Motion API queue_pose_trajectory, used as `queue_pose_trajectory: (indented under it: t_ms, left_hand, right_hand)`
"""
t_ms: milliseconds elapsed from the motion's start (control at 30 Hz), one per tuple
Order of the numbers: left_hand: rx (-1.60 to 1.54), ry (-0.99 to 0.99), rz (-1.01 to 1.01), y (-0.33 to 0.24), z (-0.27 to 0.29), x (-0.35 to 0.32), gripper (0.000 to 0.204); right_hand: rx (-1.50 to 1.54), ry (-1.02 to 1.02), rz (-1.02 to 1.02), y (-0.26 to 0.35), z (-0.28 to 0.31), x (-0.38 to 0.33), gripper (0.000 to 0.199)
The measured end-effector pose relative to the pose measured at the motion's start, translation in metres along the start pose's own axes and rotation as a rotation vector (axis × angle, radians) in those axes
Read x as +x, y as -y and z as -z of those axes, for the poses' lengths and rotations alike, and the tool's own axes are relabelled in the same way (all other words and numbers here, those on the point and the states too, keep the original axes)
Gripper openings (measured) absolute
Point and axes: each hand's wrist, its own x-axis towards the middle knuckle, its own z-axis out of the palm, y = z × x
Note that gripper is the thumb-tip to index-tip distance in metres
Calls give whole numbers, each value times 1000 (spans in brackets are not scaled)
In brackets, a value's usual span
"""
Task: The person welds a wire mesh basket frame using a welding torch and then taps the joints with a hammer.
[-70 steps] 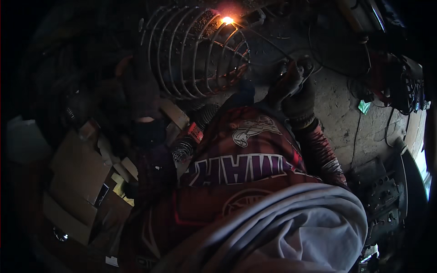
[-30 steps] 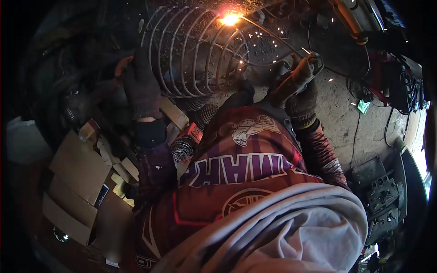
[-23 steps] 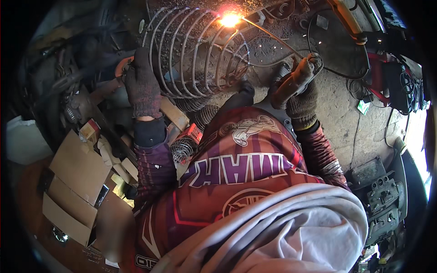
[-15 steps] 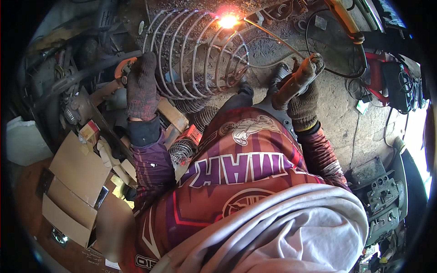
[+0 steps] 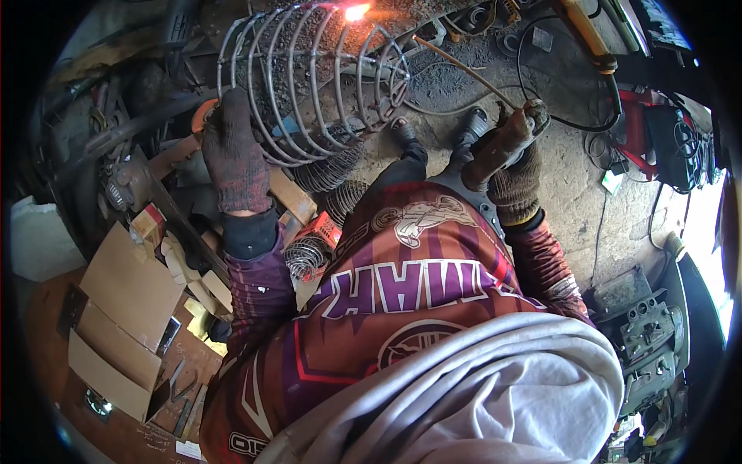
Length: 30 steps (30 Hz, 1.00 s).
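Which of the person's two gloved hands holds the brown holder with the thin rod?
The right hand: the rod slants out from the holder there. The left hand is beside the barred metal cage.

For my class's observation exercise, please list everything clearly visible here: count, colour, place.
Barred cage: 1, grey, top centre
Glowing spot: 1, orange, cage's top edge
Rod holder: 1, brown, right of centre
Thin rod: 1, tan, extending from rod holder
Wire coils: several, grey, below cage
Cardboard box: 1, brown, lower left
Long handle: 1, orange, upper right
Metal clutter: uncountable, dark, left
Draped cloth: 1, pale grey, bottom centre
Feet: 2, dark footwear, near cage's right end
Left hand: 1, dark-gloved, by cage's left end
Right hand: 1, dark-gloved, around rod holder
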Motion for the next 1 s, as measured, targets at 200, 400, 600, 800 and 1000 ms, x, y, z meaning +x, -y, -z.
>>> queue_pose_trajectory:
  t_ms: [200, 400, 600, 800, 1000]
  left_hand:
    - [-14, -56, 45, -7, -3, -3, 31]
    - [46, -75, 16, -16, -4, -7, 28]
    - [312, -41, -134, -5, 4, -4, 27]
    - [283, -67, -163, -15, -1, -7, 42]
    - [822, -33, -545, 8, 19, -4, 24]
  right_hand:
    - [76, -48, 48, 7, -10, 7, 64]
    - [11, -22, 195, 15, -19, 26, 64]
    - [132, -61, 241, 31, -25, 33, 66]
    - [162, -53, 169, 24, -26, 33, 64]
    - [764, 169, -209, 38, -14, 46, 64]
